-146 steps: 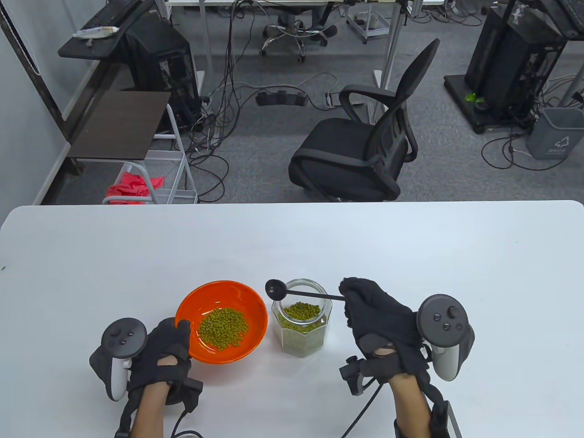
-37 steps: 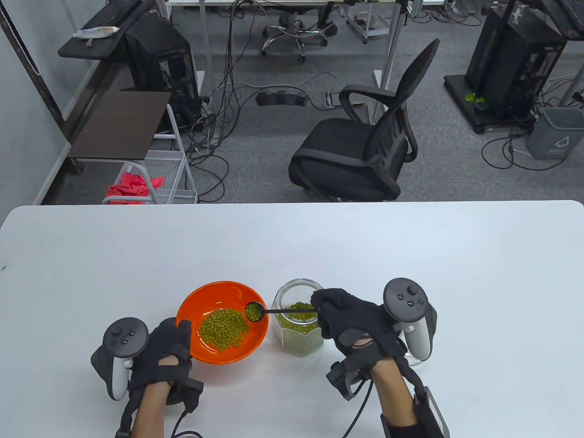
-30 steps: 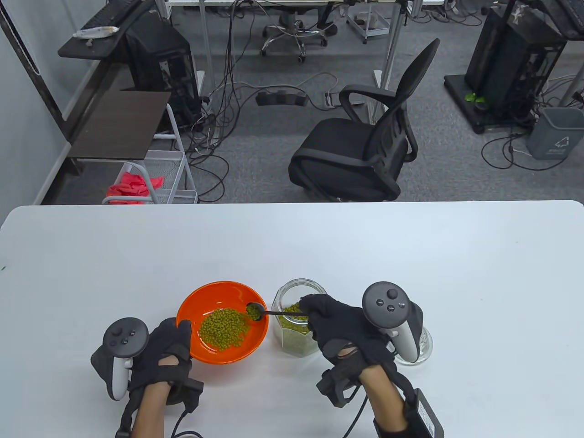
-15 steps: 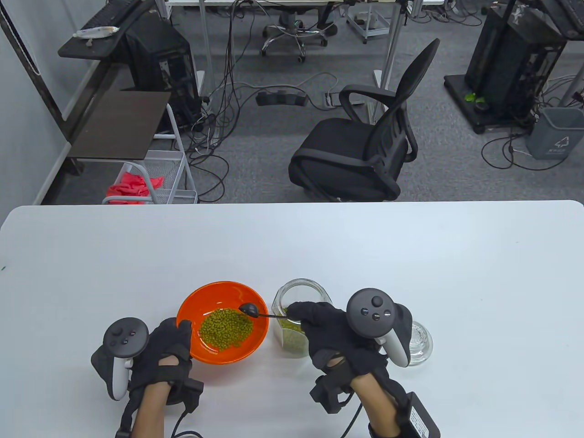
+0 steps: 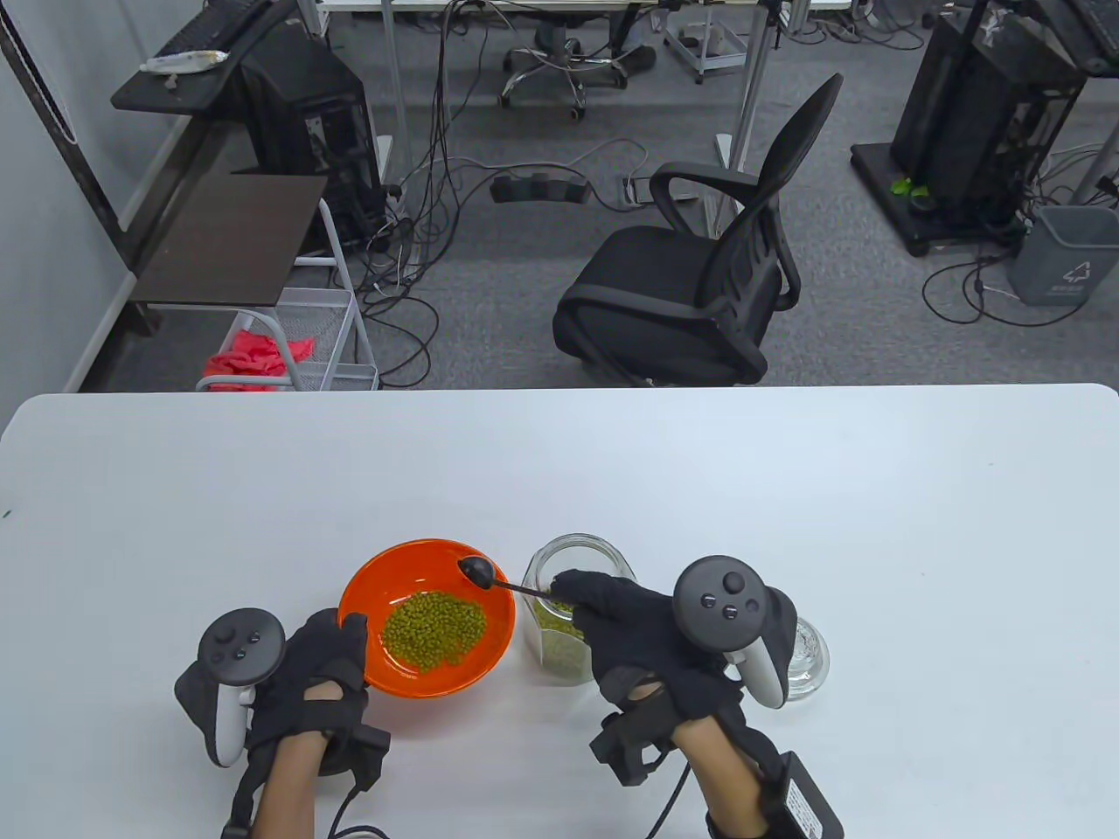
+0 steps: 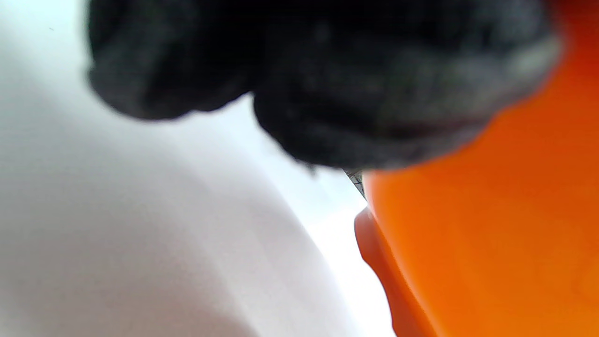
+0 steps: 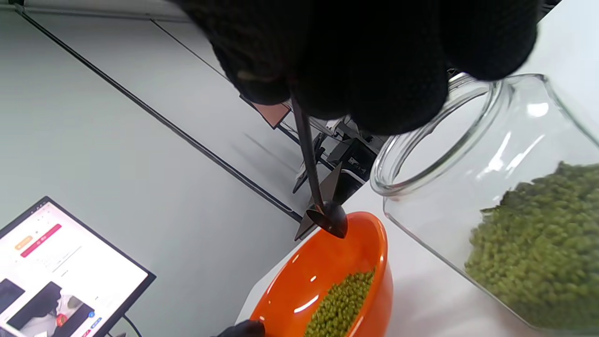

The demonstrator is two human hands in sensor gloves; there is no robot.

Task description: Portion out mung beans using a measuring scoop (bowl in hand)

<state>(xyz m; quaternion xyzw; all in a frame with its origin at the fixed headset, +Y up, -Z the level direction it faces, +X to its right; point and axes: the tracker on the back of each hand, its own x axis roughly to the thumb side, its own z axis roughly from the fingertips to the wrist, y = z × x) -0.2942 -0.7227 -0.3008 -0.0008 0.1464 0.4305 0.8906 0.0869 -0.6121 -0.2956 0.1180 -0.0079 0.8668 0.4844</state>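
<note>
An orange bowl (image 5: 367,594) with a pile of mung beans (image 5: 433,618) sits near the table's front edge. My left hand (image 5: 319,660) grips its left rim; the bowl's outer wall (image 6: 491,243) fills the right of the left wrist view under my blurred fingers (image 6: 327,84). My right hand (image 5: 629,625) pinches the handle of a black measuring scoop (image 5: 478,571), turned over and empty above the bowl's far right side; it also shows in the right wrist view (image 7: 327,217). A glass jar of mung beans (image 5: 559,642) stands right of the bowl, partly hidden by my right hand.
A clear glass lid (image 5: 809,655) lies on the table right of my right hand. The jar's open mouth (image 7: 435,150) is just beside the scoop handle. A monitor (image 7: 61,267) shows at the left of the right wrist view. A black office chair (image 5: 699,288) stands beyond the table.
The scoop, full of beans over the bowl a second ago, has turned over and emptied into the bowl, then lifted slightly toward the far rim. The left hand has not moved.
</note>
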